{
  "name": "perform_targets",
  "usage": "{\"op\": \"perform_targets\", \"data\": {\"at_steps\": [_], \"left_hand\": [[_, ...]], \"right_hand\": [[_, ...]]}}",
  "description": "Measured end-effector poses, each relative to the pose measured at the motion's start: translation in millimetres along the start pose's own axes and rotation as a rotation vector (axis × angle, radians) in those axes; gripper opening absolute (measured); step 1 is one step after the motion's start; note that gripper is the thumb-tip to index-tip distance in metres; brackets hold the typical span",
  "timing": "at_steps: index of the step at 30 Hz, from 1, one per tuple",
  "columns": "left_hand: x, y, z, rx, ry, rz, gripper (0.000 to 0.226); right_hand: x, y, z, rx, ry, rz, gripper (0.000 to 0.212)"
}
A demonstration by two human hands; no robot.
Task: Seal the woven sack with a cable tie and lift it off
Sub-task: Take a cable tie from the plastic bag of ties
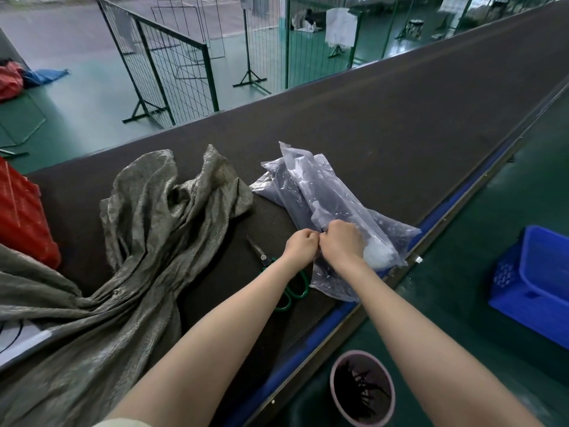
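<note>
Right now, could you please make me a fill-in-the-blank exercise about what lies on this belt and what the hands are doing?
1. Both hands, left hand and right hand, pinch the clear plastic ____.
2. The scissors have ____ handles.
3. The woven sack lies to the ____ of the scissors.
4. The crate on the floor is ____.

Missing words: bags; green; left; blue

- The left hand [300, 248] and right hand [340, 243] meet with fingers curled, hiding whatever they pinch.
- The scissors [277, 272] lie partly under the left forearm.
- The woven sack [138, 241] runs off the left and bottom edges.
- The dark contents of the plastic bags [320, 198] are too blurred to identify.
</note>
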State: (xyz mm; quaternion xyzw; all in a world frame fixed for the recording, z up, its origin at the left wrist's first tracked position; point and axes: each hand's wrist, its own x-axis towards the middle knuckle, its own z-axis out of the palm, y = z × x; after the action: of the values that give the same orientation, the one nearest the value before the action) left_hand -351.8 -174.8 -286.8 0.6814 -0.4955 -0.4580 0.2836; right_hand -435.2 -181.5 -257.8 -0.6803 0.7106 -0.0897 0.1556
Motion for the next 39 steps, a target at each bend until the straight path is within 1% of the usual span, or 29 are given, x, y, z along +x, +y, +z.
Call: {"op": "perform_targets", "data": {"at_steps": [3,5,7,9,13,15,17,19,21,24,26,29,31,35,39], "left_hand": [[-1,-9,-5,-0.189,0.023,-0.131,0.036],[-5,-13,-8,-0.327,-0.011,-0.21,0.035],[-11,-12,-11,-0.459,-0.035,-0.233,0.03],[-15,-13,-15,-0.498,-0.029,-0.212,0.027],[-18,-23,-25,-0.344,-0.042,-0.204,0.024],[-20,-31,-35,-0.196,-0.006,-0.21,0.018],[-21,-39,-46,-0.045,0.045,-0.211,0.019],[-24,-45,-57,0.0,0.036,-0.243,0.027],[-32,-48,-64,0.014,0.002,-0.264,0.032],[-45,-46,-67,0.015,-0.04,-0.241,0.032],[-50,-44,-63,-0.019,-0.053,-0.224,0.03],[-53,-40,-56,-0.135,-0.093,-0.212,0.028],[-55,-37,-55,-0.2,-0.13,-0.21,0.027],[-60,-29,-51,-0.251,-0.155,-0.175,0.023],[-54,-24,-38,-0.303,-0.053,-0.15,0.014]], "right_hand": [[-7,-6,6,0.038,-0.02,-0.007,0.029],[-14,-6,11,0.047,-0.009,-0.021,0.031],[-22,-8,13,0.059,0.006,-0.06,0.034],[-32,-10,14,0.066,-0.01,-0.122,0.036],[-44,-8,15,0.045,-0.13,-0.222,0.032],[-48,-7,16,0.159,-0.204,-0.234,0.029],[-49,-12,21,0.284,-0.253,-0.217,0.028],[-47,-18,31,0.346,-0.301,-0.169,0.026],[-47,-26,41,0.468,-0.368,-0.031,0.024],[-49,-33,51,0.868,-0.476,0.311,0.029],[-47,-31,54,1.036,-0.453,0.419,0.03],[-40,-23,53,1.15,-0.311,0.48,0.031],[-36,-17,49,1.185,-0.262,0.508,0.033],[-32,-9,42,1.207,-0.271,0.529,0.035],[-43,-8,44,1.343,-0.343,0.524,0.038]]}}
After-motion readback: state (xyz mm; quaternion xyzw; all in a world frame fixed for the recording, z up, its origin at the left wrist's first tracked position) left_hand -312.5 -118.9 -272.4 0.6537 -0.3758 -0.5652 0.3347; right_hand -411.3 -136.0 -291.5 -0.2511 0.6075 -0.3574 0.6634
